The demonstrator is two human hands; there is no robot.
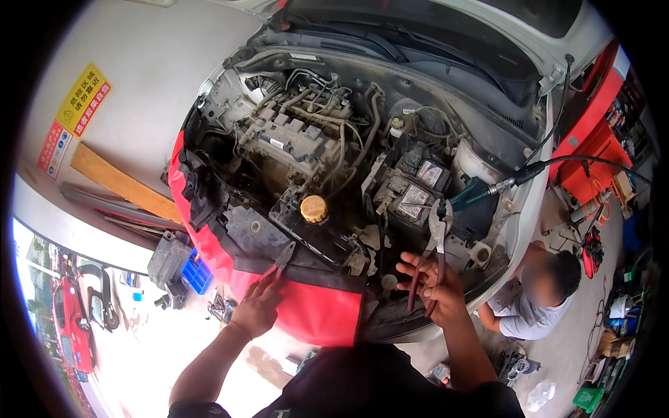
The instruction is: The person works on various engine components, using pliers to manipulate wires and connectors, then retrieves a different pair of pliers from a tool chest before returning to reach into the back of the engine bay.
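My left hand is closed on small red-handled pliers, low over the front edge of the engine bay at the red-and-black protective cover. My right hand grips larger slip-joint pliers with dark red handles, their head raised over the battery area. The yellow cap sits between and above the two tools. A green tool with a hose fitting lies at the right of the engine bay.
A co-worker crouches beside the car's right side. The raised hood is overhead. A hose crosses to red tool cabinets at right. Boards, a blue crate and dark plastic parts stand at left.
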